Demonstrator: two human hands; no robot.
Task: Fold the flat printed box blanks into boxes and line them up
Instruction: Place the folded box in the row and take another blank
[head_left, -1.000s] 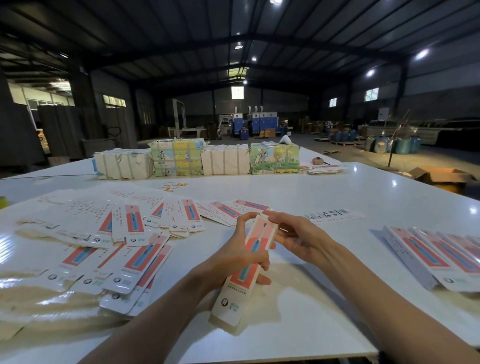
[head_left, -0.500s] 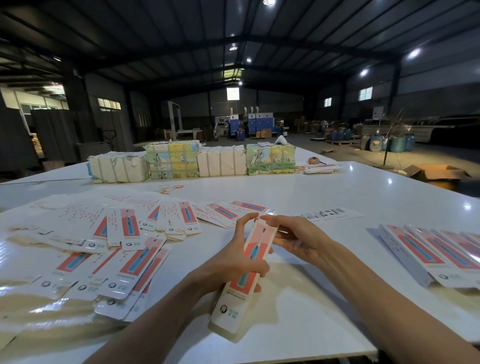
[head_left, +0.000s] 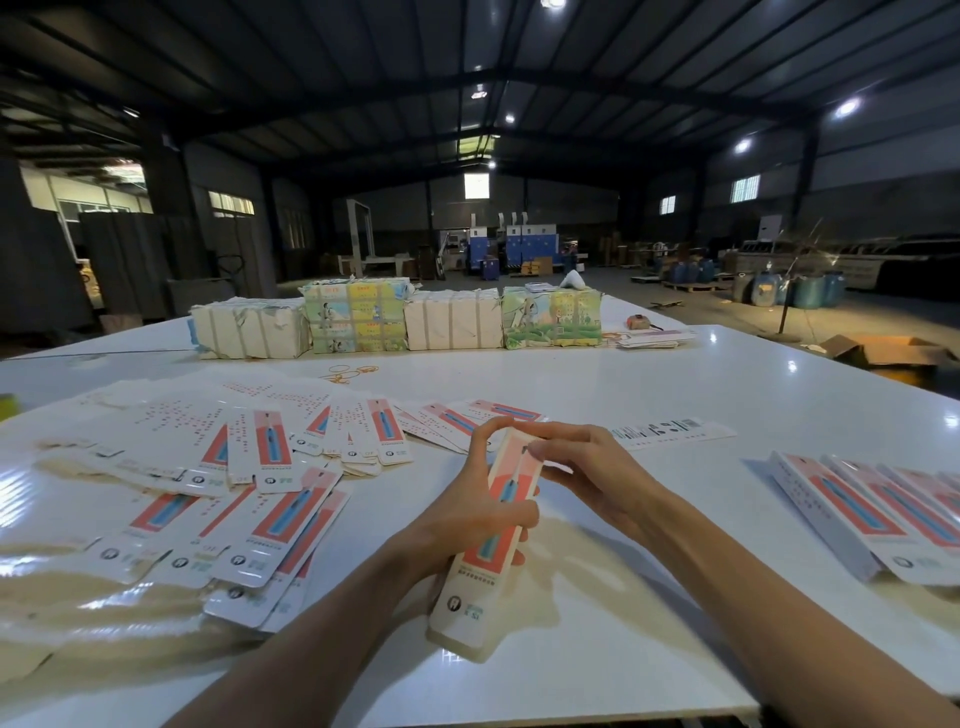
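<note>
A long narrow printed box (head_left: 475, 597), white with a red panel, is held slanted over the white table (head_left: 649, 395) in front of me. My left hand (head_left: 470, 514) grips its middle from the left. At the box's far end my right hand (head_left: 582, 467) has its fingers curled over the top flap. A spread of flat printed blanks (head_left: 218, 467) covers the table's left side. Folded boxes (head_left: 872, 514) lie side by side in a row at the right.
Several wrapped bundles (head_left: 400, 322) stand in a line at the far side of the table. A single flat blank (head_left: 672, 431) lies beyond my right hand. The table's near edge (head_left: 571, 719) runs just below the box. A cardboard carton (head_left: 883, 351) sits on the floor to the right.
The right hand's fingers have closed further over the box's far end. The left hand keeps its grip and the box stays in about the same place.
</note>
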